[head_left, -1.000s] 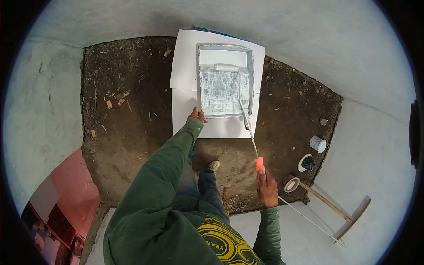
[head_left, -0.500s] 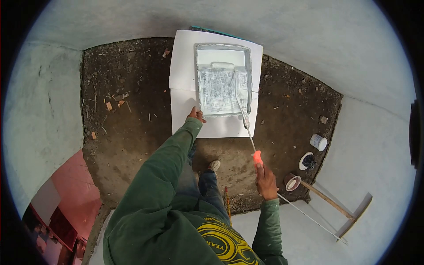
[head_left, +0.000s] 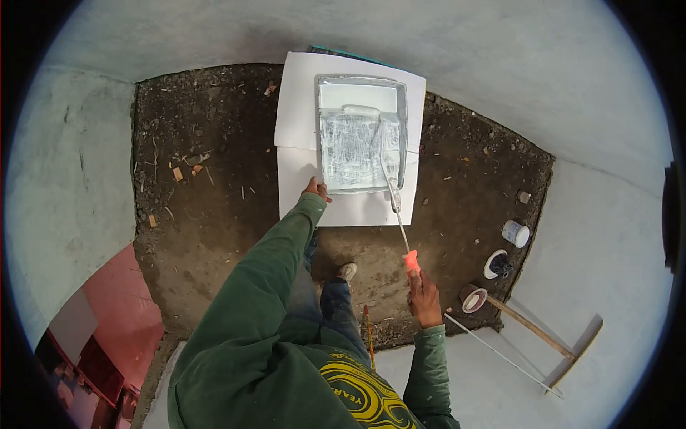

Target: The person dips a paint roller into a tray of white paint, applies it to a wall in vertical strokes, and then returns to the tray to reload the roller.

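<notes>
My right hand point(head_left: 426, 299) is wrapped round the orange handle of a paint roller point(head_left: 412, 262). Its long metal frame reaches forward over the near right side of a grey paint tray point(head_left: 405, 136). The white-coated roller sleeve point(head_left: 361, 111) lies across the tray where the ribbed slope meets a pool of white paint point(head_left: 357, 94). Streaky white paint covers the slope. At the tray's near left corner, my left hand point(head_left: 316, 189) has its fingers closed on the rim. Under the tray is a white board point(head_left: 299, 121) with a crease across it.
Bare dirt floor point(head_left: 221, 236) surrounds the board, with brick bits on the left. Along the right wall stand a white tub point(head_left: 515, 233), a lid with something dark on it point(head_left: 498, 264) and a brown pot point(head_left: 472, 299). A wooden-handled tool point(head_left: 532, 327) leans there. Pale walls enclose the space.
My right hand and the roller handle have shifted slightly left, while the sleeve stays at about the same place in the tray. My left hand keeps its place at the corner.
</notes>
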